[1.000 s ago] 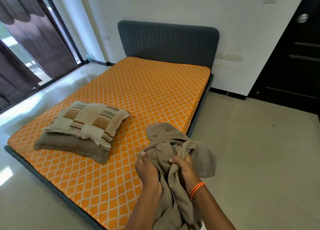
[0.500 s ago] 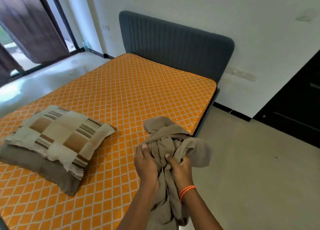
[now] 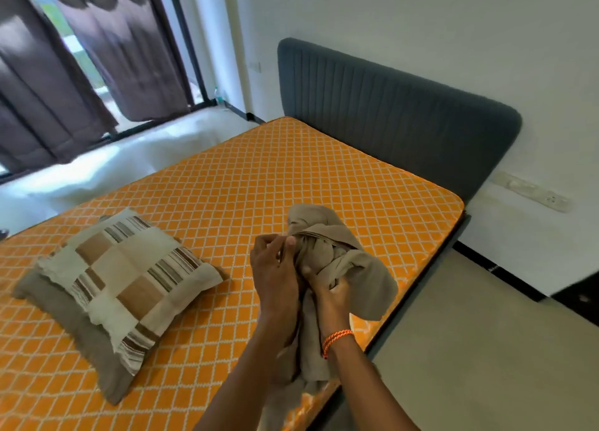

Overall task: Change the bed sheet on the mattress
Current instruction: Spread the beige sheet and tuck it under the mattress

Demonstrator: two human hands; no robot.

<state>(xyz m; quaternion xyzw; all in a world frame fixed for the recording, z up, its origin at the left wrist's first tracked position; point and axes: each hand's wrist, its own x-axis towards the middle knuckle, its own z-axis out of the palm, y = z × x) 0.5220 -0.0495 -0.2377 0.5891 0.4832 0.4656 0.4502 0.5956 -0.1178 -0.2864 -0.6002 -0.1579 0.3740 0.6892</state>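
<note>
Both hands on the bunched sheet

Bare orange mattress lies ahead and leftward. Above its right edge hangs the bunched sheet, long axis vertical. Right hand grips it; left hand pinches a fold beside it.

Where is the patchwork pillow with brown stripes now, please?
In the head view, the patchwork pillow with brown stripes lies left on the orange quilted mattress, on top of a plain brown pillow.
</note>
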